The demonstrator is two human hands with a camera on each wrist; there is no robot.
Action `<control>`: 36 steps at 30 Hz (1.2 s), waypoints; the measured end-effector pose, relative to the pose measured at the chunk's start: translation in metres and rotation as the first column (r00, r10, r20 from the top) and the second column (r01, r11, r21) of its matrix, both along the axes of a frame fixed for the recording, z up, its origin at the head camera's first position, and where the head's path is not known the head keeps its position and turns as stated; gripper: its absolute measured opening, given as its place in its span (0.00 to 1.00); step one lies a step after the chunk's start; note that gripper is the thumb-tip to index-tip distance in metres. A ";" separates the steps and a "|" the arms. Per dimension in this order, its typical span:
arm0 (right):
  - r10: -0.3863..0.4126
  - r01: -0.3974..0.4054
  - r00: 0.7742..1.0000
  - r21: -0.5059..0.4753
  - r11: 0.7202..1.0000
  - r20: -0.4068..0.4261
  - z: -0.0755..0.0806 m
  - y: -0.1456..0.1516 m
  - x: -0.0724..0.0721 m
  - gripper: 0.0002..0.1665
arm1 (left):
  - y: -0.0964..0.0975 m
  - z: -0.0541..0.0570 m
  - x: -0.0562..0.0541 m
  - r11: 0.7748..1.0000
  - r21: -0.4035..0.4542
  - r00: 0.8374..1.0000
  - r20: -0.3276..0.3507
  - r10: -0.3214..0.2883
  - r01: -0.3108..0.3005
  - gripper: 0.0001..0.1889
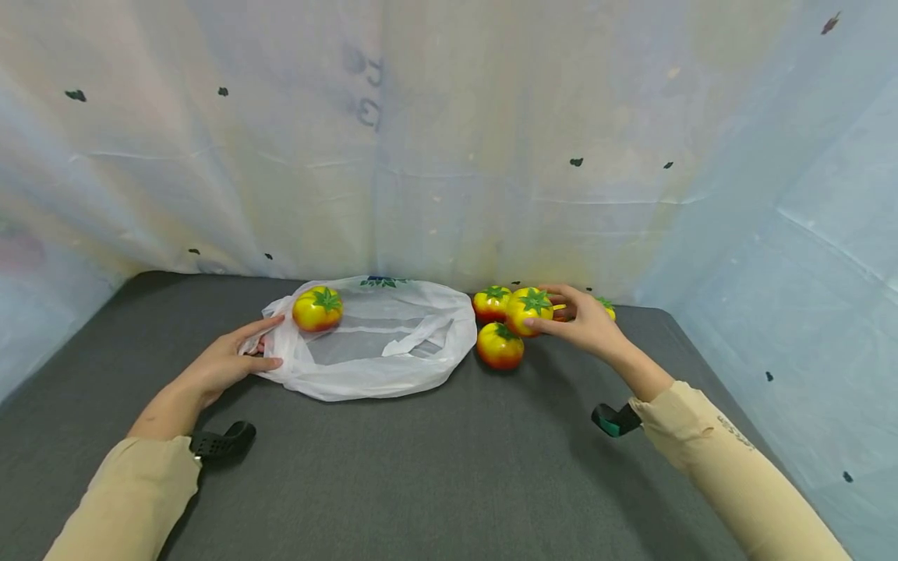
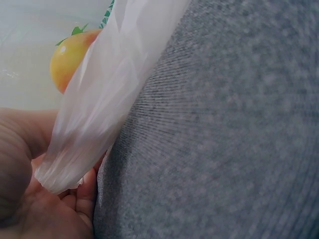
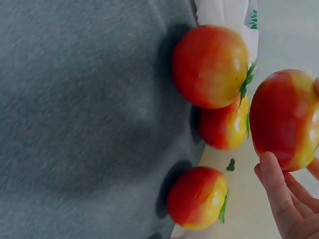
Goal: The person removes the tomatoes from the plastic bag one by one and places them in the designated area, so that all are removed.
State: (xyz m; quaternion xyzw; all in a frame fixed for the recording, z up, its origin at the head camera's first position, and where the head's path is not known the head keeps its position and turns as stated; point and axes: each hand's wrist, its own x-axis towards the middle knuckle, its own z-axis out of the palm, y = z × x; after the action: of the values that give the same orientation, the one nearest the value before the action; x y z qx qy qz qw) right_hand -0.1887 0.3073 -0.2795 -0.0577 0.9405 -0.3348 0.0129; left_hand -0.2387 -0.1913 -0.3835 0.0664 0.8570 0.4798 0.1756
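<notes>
A white plastic bag (image 1: 379, 382) lies spread on the grey surface, its mouth turned up. My left hand (image 1: 220, 366) holds the bag's gathered left end; in the left wrist view that end of the bag (image 2: 94, 114) runs into the palm among curled fingers. Just inside the left rim sits one yellow-and-red tomato (image 1: 309, 312) with green leaves. To the right of the bag, my right hand (image 1: 585, 321) grips another tomato (image 1: 522, 313) between thumb and fingers, raised off the surface. In the right wrist view this held tomato (image 3: 280, 119) shows its red underside.
Two tomatoes, a nearer one (image 1: 500, 351) and a farther one (image 1: 487, 305), rest by the bag's right end. Another tomato (image 1: 607, 309) is partly hidden behind the right hand. A pale plastic sheet (image 1: 449, 156) hangs behind the grey table (image 1: 421, 483).
</notes>
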 end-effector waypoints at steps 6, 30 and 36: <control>-0.038 0.038 0.999 0.055 0.998 -0.007 -0.003 0.010 0.005 0.42 | 0.000 0.001 -0.001 1.000 -0.007 1.000 -0.004 -0.007 0.007 0.47; -0.088 0.075 0.993 0.154 0.985 0.082 -0.031 0.033 0.014 0.46 | 0.000 -0.001 0.000 1.000 -0.016 1.000 -0.001 -0.002 0.002 0.48; -0.084 0.067 0.992 0.176 0.982 0.091 -0.037 0.038 0.017 0.44 | -0.001 -0.001 -0.001 1.000 -0.013 1.000 -0.001 -0.003 0.003 0.48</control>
State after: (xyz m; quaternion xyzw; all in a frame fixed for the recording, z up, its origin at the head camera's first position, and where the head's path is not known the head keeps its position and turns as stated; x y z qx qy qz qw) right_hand -0.1719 0.3449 -0.3169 -0.0041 0.9657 -0.2546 0.0511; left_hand -0.2394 -0.1922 -0.3849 0.0671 0.8600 0.4741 0.1764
